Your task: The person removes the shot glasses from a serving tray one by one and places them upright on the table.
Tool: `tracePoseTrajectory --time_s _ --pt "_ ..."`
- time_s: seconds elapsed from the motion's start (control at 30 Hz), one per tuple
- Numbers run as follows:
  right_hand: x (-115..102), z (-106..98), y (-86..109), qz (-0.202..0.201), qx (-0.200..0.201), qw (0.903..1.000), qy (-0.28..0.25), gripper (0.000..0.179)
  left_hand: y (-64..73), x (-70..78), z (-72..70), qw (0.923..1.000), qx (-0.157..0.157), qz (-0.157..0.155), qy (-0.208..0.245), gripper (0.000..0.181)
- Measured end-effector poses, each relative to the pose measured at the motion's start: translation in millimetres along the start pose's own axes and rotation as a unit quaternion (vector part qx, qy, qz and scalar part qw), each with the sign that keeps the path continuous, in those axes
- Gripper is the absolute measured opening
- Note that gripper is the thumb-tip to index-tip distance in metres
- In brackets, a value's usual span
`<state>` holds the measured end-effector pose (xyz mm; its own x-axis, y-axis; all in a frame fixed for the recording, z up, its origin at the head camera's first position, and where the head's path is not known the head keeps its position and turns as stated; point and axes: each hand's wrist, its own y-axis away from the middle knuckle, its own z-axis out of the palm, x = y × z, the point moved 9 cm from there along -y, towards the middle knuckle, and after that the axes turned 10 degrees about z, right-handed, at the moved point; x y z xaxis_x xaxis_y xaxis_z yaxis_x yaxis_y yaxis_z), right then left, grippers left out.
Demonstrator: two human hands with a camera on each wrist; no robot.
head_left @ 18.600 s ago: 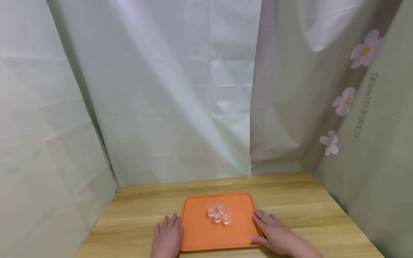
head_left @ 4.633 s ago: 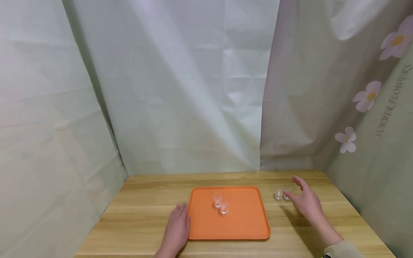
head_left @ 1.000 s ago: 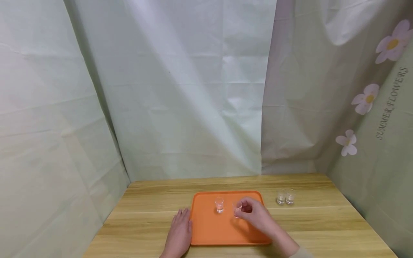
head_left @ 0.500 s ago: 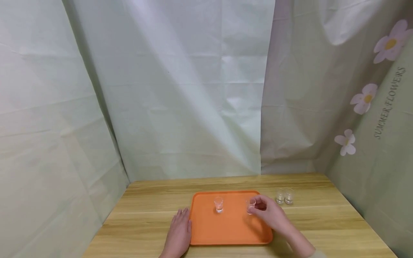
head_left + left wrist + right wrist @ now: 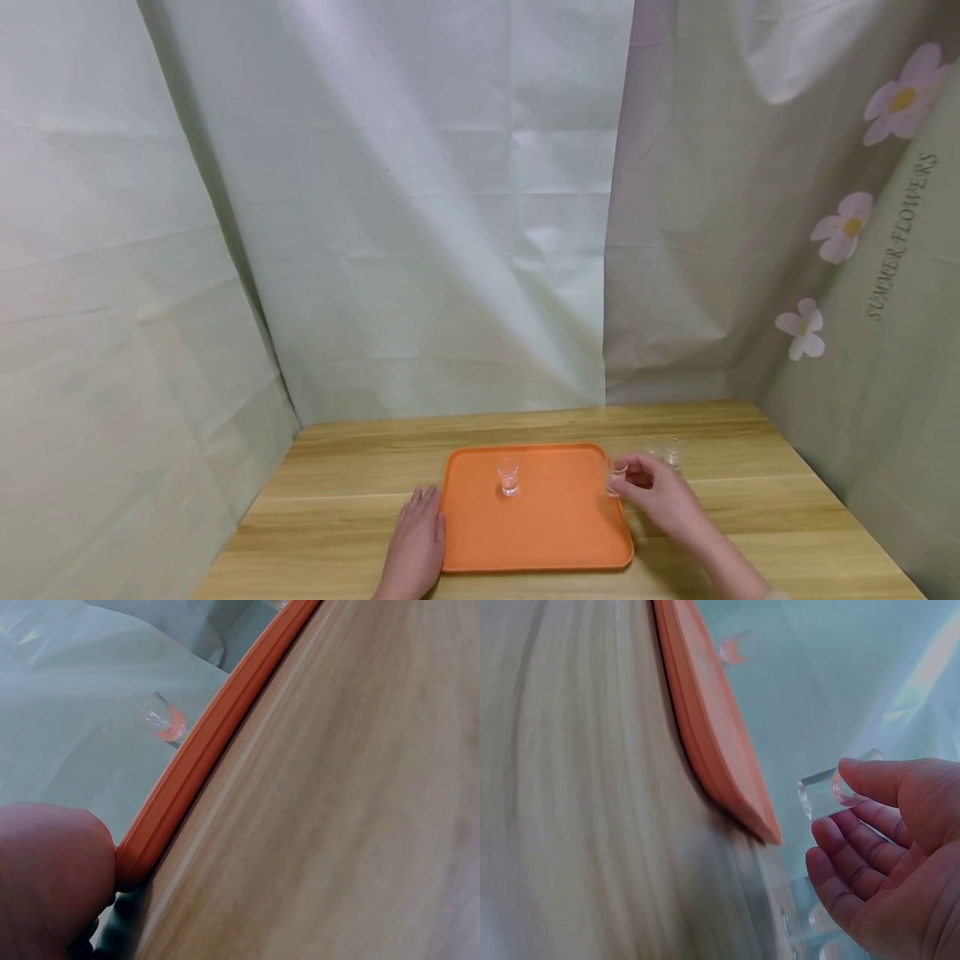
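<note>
My right hand (image 5: 663,498) pinches a small clear shot glass (image 5: 616,478) between thumb and fingers, over the right edge of the orange tray (image 5: 540,533). In the right wrist view the held shot glass (image 5: 821,793) is raised off the surface. One more shot glass (image 5: 508,477) stands upright on the tray, left of its middle. My left hand (image 5: 414,537) lies flat on the table with fingers straight, along the tray's left edge. The left wrist view shows part of that hand (image 5: 52,877) at the tray's corner.
Two more shot glasses, one of them this glass (image 5: 672,453), stand on the wooden table (image 5: 360,467) right of the tray, partly hidden behind my right hand. Pale fabric (image 5: 450,250) hangs behind the table and on both sides.
Four glasses were on the tray at first; two now stand on the table. In the last second my right hand has carried another glass rightward across the tray. The left hand stays put.
</note>
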<state>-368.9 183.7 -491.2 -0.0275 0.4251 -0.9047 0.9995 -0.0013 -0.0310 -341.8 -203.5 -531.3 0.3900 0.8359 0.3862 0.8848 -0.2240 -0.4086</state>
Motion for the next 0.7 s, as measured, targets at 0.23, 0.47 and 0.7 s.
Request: tracePoseTrajectory --time_s 0.23,0.47,0.7 --pt "11 -23 2.3 -0.008 0.03 0.9991 0.028 0.03 -0.6 0.1 -0.1 1.0 -0.001 -0.001 -0.002 0.041" --pt "22 -38 3.5 0.005 0.034 0.9984 0.045 0.025 -0.3 2.0 2.3 1.0 -0.002 0.002 0.003 0.041" --pt "30 -48 3.3 0.035 0.036 0.9951 0.085 0.026 -0.7 -1.1 1.3 1.0 -0.004 -0.001 0.001 0.042"
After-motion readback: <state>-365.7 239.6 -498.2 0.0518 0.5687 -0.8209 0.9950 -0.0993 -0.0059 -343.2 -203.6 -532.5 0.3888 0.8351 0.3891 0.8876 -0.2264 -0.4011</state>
